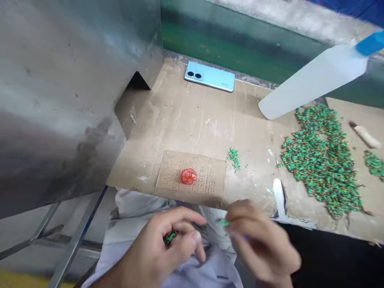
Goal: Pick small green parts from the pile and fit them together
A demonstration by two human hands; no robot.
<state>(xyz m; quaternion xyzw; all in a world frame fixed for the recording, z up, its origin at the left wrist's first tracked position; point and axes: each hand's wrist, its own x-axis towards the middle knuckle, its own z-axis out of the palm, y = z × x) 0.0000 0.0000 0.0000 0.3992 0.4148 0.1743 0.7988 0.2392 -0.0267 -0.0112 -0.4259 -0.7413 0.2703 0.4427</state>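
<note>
Head view, left hand: curled round green bits, likely a handy store.
Right hand: blurred, pinching a single bit.
Pile: right on desk, presumably for easy reach.

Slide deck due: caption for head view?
Left hand cradles small green pieces; right hand pinches more, near a glossy red object on cardboard.

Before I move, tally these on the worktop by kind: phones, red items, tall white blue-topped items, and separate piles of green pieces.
Phones: 1
Red items: 1
Tall white blue-topped items: 1
Green piles: 3 (large pile, small pile, right-edge pile)
Total: 6
</note>
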